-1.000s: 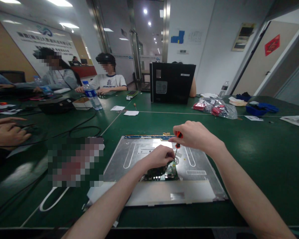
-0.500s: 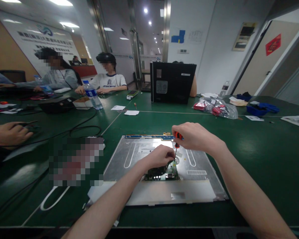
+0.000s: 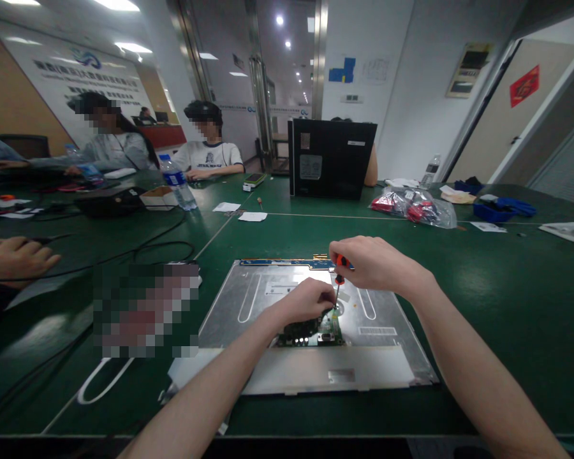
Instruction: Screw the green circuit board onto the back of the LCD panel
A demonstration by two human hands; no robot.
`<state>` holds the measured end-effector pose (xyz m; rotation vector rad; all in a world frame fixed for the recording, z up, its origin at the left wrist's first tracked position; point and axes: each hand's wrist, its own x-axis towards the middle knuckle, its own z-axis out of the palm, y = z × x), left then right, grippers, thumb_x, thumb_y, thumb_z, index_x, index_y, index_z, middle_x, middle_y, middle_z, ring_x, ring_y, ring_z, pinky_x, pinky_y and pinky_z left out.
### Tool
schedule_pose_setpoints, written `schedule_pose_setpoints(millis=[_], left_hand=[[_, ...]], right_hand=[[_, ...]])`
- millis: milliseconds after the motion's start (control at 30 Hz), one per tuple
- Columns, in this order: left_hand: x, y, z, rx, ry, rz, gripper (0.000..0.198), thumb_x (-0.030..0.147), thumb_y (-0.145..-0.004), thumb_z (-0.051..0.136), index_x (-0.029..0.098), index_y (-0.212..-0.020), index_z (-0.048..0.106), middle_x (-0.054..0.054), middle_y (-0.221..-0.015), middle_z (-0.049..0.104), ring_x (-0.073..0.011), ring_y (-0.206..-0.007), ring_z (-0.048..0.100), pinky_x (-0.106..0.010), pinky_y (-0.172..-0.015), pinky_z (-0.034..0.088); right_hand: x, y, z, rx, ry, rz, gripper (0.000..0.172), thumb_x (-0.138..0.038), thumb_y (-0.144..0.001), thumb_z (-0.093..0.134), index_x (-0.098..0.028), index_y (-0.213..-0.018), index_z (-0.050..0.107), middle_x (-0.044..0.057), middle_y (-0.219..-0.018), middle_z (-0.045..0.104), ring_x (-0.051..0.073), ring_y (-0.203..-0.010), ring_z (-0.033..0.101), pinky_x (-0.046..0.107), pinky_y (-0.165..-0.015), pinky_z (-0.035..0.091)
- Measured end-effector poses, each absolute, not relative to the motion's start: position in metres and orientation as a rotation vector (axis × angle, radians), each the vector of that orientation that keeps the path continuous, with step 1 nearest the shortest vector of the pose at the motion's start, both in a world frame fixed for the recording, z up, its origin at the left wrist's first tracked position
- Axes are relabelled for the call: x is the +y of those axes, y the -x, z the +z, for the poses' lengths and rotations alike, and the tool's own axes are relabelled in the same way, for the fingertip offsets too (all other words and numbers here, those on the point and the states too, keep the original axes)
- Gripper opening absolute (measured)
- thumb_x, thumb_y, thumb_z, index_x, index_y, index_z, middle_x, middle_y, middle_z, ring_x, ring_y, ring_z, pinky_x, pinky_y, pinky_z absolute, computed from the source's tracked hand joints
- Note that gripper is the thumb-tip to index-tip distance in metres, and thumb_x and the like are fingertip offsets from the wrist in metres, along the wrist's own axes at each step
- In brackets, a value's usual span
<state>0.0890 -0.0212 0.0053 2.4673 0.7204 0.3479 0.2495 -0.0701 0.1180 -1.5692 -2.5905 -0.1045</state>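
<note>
A silver display panel (image 3: 402,322) lies back-up on the green table, a green circuit board (image 3: 333,331) on its middle. My right hand (image 3: 370,260) is closed round the red and black handle of a screwdriver (image 3: 339,278), held nearly upright over the board's right edge. Close by the screwdriver's tip, my left hand (image 3: 309,299) is closed, its fingertips pinched together low over the board. What they hold, if anything, is hidden. Along the panel's far edge runs a blue circuit strip (image 3: 272,262).
Left of the panel are a blurred-out object with a white loop (image 3: 93,398) and black cables (image 3: 165,245). Farther off stand a water bottle (image 3: 178,185) and a black monitor or case (image 3: 332,159). A plastic bag (image 3: 421,207) lies back right. Another person's hand (image 3: 22,258) is at far left.
My hands, the screwdriver and the panel hold practically the same position. At far left, the other person's hand has shifted slightly.
</note>
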Motion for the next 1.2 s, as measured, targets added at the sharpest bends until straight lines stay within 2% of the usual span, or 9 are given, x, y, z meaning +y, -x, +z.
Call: schedule_pose_setpoints(millis=[367, 667, 767, 867, 1067, 1200], left_hand=[[-0.0212, -0.0887, 0.0051, 0.726, -2.474, 0.349, 0.015, 0.005, -0.073, 0.055, 0.013, -0.076, 0.067, -0.003, -0.072, 0.069, -0.0144, -0.066, 0.059, -0.021, -0.061, 0.04], [-0.0212, -0.0876, 0.0053, 0.72, -2.45, 0.334, 0.017, 0.005, -0.072, 0.055, 0.015, -0.077, 0.069, -0.002, -0.074, 0.069, -0.0151, -0.069, 0.061, -0.022, -0.066, 0.041], [-0.0212, -0.087, 0.0054, 0.731, -2.453, 0.327, 0.017, 0.006, -0.071, 0.056, 0.015, -0.077, 0.069, -0.002, -0.074, 0.069, -0.0153, -0.069, 0.061, -0.022, -0.066, 0.041], [-0.0212, -0.087, 0.005, 0.746, -2.454, 0.34, 0.015, 0.007, -0.072, 0.057, 0.015, -0.078, 0.068, -0.003, -0.075, 0.069, -0.0156, -0.07, 0.061, -0.022, -0.066, 0.041], [-0.0218, -0.0877, 0.0057, 0.74, -2.433, 0.344, 0.013, 0.008, -0.073, 0.057, 0.014, -0.077, 0.068, -0.003, -0.075, 0.069, -0.0155, -0.069, 0.061, -0.022, -0.065, 0.042], [-0.0215, -0.0876, 0.0064, 0.735, -2.444, 0.335, 0.013, 0.007, -0.072, 0.058, 0.014, -0.077, 0.068, -0.003, -0.075, 0.069, -0.0157, -0.07, 0.061, -0.022, -0.065, 0.041]], right_hand=[[-0.0706, -0.2502, 0.1179, -2.597, 1.551, -0.083, 0.007, -0.021, -0.081, 0.05, -0.021, -0.086, 0.055, 0.002, -0.085, 0.065, 0.015, -0.071, 0.054, 0.026, -0.053, 0.025], [-0.0718, -0.2493, 0.1189, -2.552, 1.644, -0.043, 0.016, -0.021, -0.077, 0.056, -0.022, -0.093, 0.056, 0.002, -0.084, 0.066, 0.016, -0.071, 0.057, 0.026, -0.053, 0.026], [-0.0713, -0.2476, 0.1179, -2.529, 1.66, -0.085, 0.015, -0.032, -0.079, 0.059, -0.022, -0.089, 0.057, 0.003, -0.082, 0.066, 0.017, -0.069, 0.057, 0.026, -0.051, 0.025], [-0.0697, -0.2455, 0.1165, -2.488, 1.719, -0.163, 0.023, -0.044, -0.081, 0.058, -0.022, -0.084, 0.057, 0.003, -0.076, 0.065, 0.018, -0.065, 0.056, 0.027, -0.049, 0.022], [-0.0682, -0.2461, 0.1143, -2.528, 1.576, 0.012, 0.007, -0.029, -0.083, 0.058, -0.022, -0.083, 0.055, 0.001, -0.079, 0.064, 0.015, -0.067, 0.054, 0.025, -0.051, 0.026], [-0.0674, -0.249, 0.1132, -2.518, 1.491, 0.135, 0.009, -0.023, -0.081, 0.06, -0.021, -0.087, 0.054, 0.002, -0.082, 0.064, 0.014, -0.069, 0.054, 0.025, -0.055, 0.031]])
